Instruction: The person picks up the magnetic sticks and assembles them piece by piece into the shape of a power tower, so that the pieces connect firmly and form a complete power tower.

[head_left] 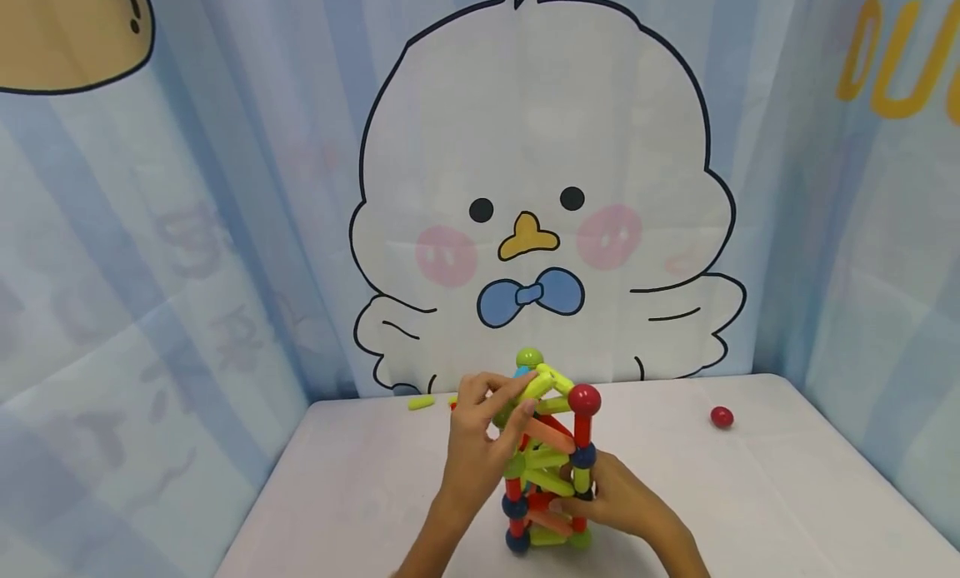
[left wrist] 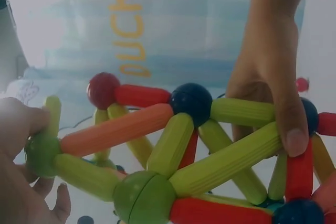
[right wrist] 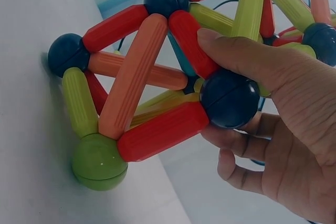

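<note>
A tall tower [head_left: 582, 431] of magnetic rods and balls stands upright on the table. Red, orange, yellow-green and teal rods join dark blue, green and red balls. At the tower's upper left, my left hand [head_left: 480, 432] pinches a short yellow-green rod [left wrist: 52, 114], which meets a green ball [left wrist: 42, 153]. Lower down on the other side, my right hand [head_left: 630, 496] grips the frame. Its thumb lies over a red rod [right wrist: 191, 40] beside a dark blue ball [right wrist: 230, 98], with fingers behind. A red ball [head_left: 584, 400] tops the right-hand column.
A loose red ball [head_left: 722, 417] lies on the white table [head_left: 750, 495] at the back right. Near the back edge at left is a loose yellow-green rod [head_left: 421, 402]. A curtain [head_left: 525, 103] printed with a duck hangs behind the table.
</note>
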### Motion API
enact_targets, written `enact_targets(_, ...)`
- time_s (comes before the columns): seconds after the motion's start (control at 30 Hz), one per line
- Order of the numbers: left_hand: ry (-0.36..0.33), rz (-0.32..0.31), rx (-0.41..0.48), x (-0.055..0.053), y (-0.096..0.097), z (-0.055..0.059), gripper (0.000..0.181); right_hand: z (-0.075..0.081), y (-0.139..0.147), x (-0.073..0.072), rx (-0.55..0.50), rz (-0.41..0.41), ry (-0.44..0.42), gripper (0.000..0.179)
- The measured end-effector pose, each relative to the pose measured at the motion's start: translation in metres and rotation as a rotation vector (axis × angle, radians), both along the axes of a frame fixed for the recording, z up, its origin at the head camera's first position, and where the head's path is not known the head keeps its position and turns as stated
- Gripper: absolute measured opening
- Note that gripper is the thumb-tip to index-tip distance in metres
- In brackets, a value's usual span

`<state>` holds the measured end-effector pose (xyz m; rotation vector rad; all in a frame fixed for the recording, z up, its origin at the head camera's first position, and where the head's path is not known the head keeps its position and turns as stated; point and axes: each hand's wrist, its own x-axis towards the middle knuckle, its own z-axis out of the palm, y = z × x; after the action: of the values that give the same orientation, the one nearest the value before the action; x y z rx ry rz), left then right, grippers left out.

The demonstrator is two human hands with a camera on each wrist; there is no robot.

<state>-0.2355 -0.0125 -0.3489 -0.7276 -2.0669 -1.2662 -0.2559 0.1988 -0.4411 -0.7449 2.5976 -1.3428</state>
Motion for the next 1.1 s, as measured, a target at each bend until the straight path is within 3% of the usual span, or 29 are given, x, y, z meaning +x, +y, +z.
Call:
enact_targets(0.13,0.017,0.048,-0.065,0.004,0.009,-0.003,0.028,0.0,-0.001,0.0,0.0,-0.011,0.007,0.051)
enact_targets(0.23,0.004,0.034,-0.076,0.006,0.013,-0.006,0.024,-0.001,-0.002,0.0,0.006,-0.006,0.028,0.052)
enact_targets(0.47,-0.015,0.011,-0.068,0.005,0.015,-0.011,0.025,-0.002,-0.001,0.003,0.001,0.004,0.04,0.058)
enact_targets(0.67,-0.02,0.014,-0.018,0.003,0.01,-0.016,0.032,-0.003,0.001,0.001,0.009,0.007,0.033,0.046)
enact_targets(0.87,-0.156,-0.01,0.073,0.0,-0.004,-0.025,0.047,-0.003,0.0,0.0,0.05,-0.032,0.035,0.043)
enact_targets(1.0,-0.23,-0.055,0.07,-0.011,-0.024,-0.036,0.052,-0.002,-0.003,0.001,0.098,-0.087,0.024,0.046)
enact_targets(1.1,-0.251,-0.047,0.03,-0.033,-0.044,-0.049,0.041,0.0,-0.004,0.002,0.128,-0.127,0.032,0.046)
